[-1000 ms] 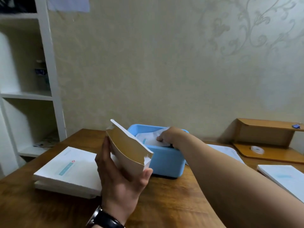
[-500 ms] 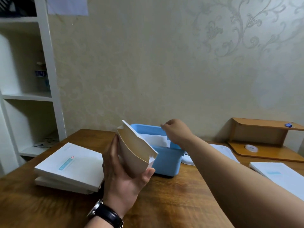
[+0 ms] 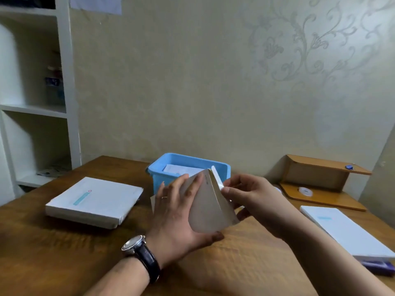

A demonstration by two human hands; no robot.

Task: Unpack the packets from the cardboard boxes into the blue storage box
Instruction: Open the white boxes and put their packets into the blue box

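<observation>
Opened cardboard box held tilted — blue storage box behind holds packets.

This is looking like a room in a home, used as a small desk corner. Beige wallpaper with a pale floral scroll pattern is filling the upper right of the frame, and a white shelving unit holding a few small items is standing at the left edge. A wooden table is spreading across the bottom, with a small wooden desk shelf sitting at the right.
</observation>
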